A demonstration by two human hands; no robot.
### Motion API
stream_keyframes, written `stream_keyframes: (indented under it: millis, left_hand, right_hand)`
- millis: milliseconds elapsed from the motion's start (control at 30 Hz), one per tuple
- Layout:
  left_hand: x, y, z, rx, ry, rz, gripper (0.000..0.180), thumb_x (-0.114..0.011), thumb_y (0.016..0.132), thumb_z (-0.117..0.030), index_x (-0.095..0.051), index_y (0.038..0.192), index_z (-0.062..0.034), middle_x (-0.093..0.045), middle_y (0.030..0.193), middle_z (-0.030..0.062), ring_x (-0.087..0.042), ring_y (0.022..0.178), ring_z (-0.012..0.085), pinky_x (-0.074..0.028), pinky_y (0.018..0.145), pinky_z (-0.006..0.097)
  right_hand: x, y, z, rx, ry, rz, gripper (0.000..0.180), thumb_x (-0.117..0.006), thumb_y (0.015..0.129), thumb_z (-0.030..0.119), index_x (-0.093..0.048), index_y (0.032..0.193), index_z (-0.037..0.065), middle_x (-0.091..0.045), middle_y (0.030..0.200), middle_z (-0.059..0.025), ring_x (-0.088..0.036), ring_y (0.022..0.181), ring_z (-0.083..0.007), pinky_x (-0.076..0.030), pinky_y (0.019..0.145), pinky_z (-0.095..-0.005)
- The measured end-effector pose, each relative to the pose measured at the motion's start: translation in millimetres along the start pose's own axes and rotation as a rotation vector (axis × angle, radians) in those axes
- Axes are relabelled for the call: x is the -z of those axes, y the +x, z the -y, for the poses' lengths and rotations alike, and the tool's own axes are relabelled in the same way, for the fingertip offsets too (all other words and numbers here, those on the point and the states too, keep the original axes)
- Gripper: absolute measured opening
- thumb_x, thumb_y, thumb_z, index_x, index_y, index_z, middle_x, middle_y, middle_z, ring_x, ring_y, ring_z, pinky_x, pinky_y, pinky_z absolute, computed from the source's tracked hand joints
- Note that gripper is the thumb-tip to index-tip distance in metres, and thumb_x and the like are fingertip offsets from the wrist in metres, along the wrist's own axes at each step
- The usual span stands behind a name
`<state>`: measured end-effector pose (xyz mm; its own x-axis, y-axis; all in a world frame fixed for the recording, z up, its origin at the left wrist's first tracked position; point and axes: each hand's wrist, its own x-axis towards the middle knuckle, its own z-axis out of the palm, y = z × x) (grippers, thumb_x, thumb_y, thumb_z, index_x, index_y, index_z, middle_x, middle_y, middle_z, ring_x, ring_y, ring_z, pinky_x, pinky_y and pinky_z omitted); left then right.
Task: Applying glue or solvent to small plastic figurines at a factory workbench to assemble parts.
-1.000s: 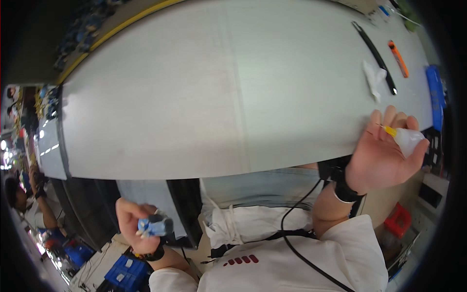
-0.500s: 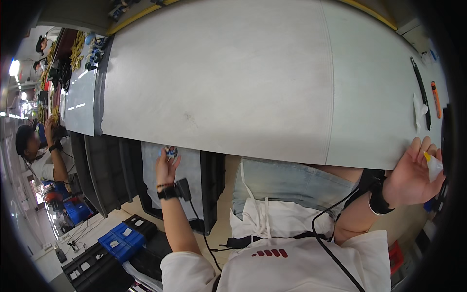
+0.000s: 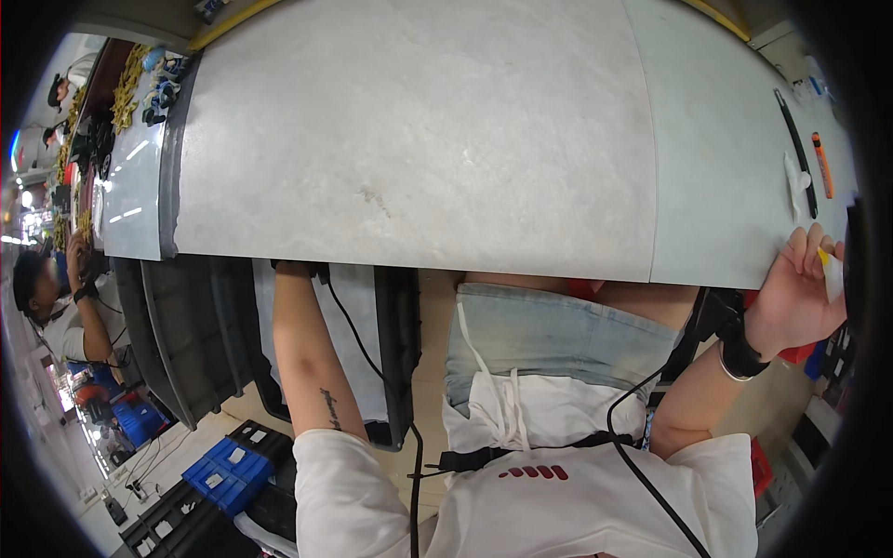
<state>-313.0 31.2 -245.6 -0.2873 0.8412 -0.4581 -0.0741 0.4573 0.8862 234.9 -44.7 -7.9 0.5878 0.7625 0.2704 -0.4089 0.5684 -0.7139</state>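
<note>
My left forearm (image 3: pixel 314 358) reaches forward beneath the near edge of the table (image 3: pixel 419 139). The left hand itself is hidden there, so its fingers and anything in them do not show. Under that arm is a black crate (image 3: pixel 398 344) with a pale grey lining (image 3: pixel 358 321). My right hand (image 3: pixel 793 299) is raised at the table's right end, fingers bent. It is closed around a small white thing with a yellow tip (image 3: pixel 833 277), partly lost in the dark rim of the view.
A black pen-like stick (image 3: pixel 798 153), an orange marker (image 3: pixel 822 166) and a crumpled white scrap (image 3: pixel 796 184) lie at the table's right. Black crates (image 3: pixel 191 335) and a blue box (image 3: pixel 228 474) stand left. A co-worker (image 3: pixel 70 312) sits far left. Cables run along both my arms.
My left hand, which held a small blue-and-white figure over the crate, has moved forward out of sight under the table edge. My right hand has shifted slightly, still with the white thing.
</note>
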Motion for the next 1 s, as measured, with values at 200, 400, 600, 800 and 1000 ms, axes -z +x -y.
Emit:
stream_keyframes:
  millis: [200, 400, 600, 800, 1000]
  left_hand:
    - [-19, -26, -32, 0.005, 0.218, 0.090, 0.036, -0.047, 0.080, -0.019, -0.044, 0.110, -0.0002, -0.048, 0.110, 0.0090, -0.046, 0.099, 0.0202, -0.037, 0.085, 0.032]
    - [-43, -64, -70, -0.017, 0.450, 0.197, 0.034, -0.048, 0.079, -0.016, -0.046, 0.108, 0.0003, -0.050, 0.107, 0.0097, -0.048, 0.097, 0.0202, -0.037, 0.084, 0.031]
    - [-30, -142, -96, -0.150, 0.681, 0.357, 0.032, -0.049, 0.078, -0.013, -0.047, 0.107, 0.0009, -0.052, 0.104, 0.0104, -0.050, 0.094, 0.0201, -0.037, 0.083, 0.030]
    - [-135, -239, -264, -0.633, 0.970, 1.018, 0.030, -0.066, 0.062, -0.020, -0.058, 0.084, -0.0010, -0.058, 0.078, 0.0106, -0.056, 0.072, 0.0240, -0.042, 0.066, 0.029]
    - [-266, -176, -312, -1.171, 0.972, 0.589, 0.025, -0.057, 0.070, -0.011, -0.051, 0.092, 0.0004, -0.056, 0.069, 0.0079, -0.052, 0.063, 0.0132, -0.040, 0.059, 0.025]
  right_hand:
    - [14, 0, 2, -0.069, 0.041, 0.092, 0.024, -0.051, 0.073, 0.021, -0.045, 0.079, -0.002, -0.039, 0.067, -0.0063, -0.030, 0.063, -0.0140, -0.025, 0.056, -0.0247]
    - [-11, -6, -4, 0.072, -0.078, -0.105, 0.024, -0.050, 0.074, 0.023, -0.044, 0.079, 0.000, -0.041, 0.071, -0.0066, -0.034, 0.066, -0.0143, -0.027, 0.059, -0.0239]
    - [-21, -10, -10, 0.093, -0.020, -0.192, 0.027, -0.045, 0.077, 0.028, -0.042, 0.071, 0.002, -0.035, 0.064, -0.0029, -0.028, 0.058, -0.0116, -0.023, 0.049, -0.0237]
    - [-26, -10, -6, 0.117, 0.024, -0.193, 0.031, -0.042, 0.077, 0.031, -0.043, 0.067, 0.002, -0.034, 0.057, -0.0034, -0.026, 0.050, -0.0105, -0.019, 0.044, -0.0237]
    - [-21, -10, -7, 0.166, -0.016, -0.186, 0.030, -0.044, 0.077, 0.030, -0.044, 0.066, 0.003, -0.029, 0.051, -0.0007, -0.023, 0.047, -0.0095, -0.017, 0.041, -0.0228]
